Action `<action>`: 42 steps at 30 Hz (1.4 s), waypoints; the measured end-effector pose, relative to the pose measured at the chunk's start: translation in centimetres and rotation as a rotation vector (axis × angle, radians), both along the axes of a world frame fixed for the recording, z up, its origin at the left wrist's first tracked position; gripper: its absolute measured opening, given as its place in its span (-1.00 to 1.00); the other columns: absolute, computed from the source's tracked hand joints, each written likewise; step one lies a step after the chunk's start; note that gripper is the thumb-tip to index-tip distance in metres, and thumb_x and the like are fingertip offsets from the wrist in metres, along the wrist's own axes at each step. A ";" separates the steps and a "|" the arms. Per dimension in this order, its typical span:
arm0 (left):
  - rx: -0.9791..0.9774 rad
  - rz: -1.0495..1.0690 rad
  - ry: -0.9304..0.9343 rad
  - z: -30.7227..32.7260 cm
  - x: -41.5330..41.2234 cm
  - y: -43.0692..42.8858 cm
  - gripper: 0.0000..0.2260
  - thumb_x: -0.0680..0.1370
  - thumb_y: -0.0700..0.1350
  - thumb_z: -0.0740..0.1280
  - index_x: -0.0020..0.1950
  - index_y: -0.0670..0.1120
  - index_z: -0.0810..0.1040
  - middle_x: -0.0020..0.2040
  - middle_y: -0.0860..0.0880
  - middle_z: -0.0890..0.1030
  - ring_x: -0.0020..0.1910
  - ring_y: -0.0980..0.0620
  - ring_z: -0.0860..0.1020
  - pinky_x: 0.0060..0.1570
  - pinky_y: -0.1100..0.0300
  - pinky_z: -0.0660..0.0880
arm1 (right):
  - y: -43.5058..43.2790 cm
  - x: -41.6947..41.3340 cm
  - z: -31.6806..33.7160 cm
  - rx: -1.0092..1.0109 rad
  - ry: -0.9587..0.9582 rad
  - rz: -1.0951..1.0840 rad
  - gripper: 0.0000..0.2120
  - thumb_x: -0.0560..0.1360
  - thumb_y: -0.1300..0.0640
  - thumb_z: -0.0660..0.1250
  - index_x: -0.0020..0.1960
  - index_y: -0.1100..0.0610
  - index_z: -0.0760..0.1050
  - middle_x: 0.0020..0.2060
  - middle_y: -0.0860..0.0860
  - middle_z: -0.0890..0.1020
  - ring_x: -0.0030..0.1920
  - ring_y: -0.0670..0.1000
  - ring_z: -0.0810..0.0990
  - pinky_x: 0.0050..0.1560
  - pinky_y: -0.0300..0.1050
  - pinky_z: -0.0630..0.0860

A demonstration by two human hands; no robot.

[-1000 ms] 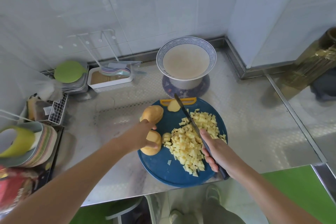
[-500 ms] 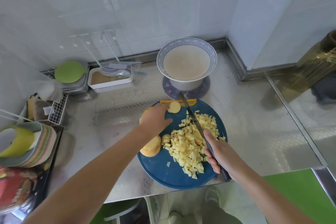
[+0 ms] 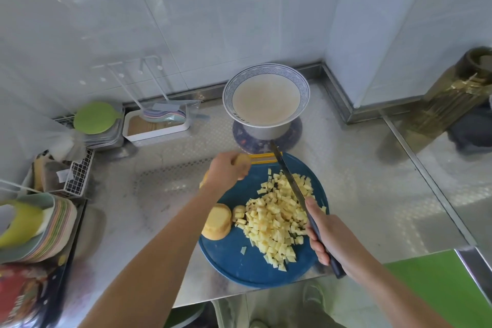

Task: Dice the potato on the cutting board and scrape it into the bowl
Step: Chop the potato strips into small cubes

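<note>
**Potato dice heaped on blue board**

Piled across the middle of the round blue cutting board, lower centre of the frame, on the steel counter. At the board's left edge, a potato half, with a small offcut just beside it. Left hand at the board's upper left rim, fingers curled round a potato chunk, next to the yellow handle. Right hand at lower right, wrapped tight round the dark grip of a knife; blade slanting up-left over the dice, tip near the bowl's foot. Patterned bowl above the board, upper centre, standing on a round dark trivet; pale inside, contents unclear.
</note>
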State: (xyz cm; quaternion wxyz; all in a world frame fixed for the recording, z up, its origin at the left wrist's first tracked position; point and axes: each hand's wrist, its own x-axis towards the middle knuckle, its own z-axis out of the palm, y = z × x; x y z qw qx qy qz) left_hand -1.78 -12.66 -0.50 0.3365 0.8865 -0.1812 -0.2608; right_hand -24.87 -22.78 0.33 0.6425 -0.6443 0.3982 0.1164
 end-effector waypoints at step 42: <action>0.544 0.138 -0.114 -3.1 -7.7 10.2 -0.27 0.42 0.25 0.38 0.40 -0.14 0.23 0.24 -0.15 0.33 0.25 -0.24 0.40 0.13 0.03 0.44 | 9.0 -2.4 -1.6 0.032 0.005 0.294 -0.31 0.54 -0.40 -0.02 -0.49 0.12 0.29 -0.63 0.05 0.36 -0.65 -0.02 0.27 -0.50 -0.27 0.32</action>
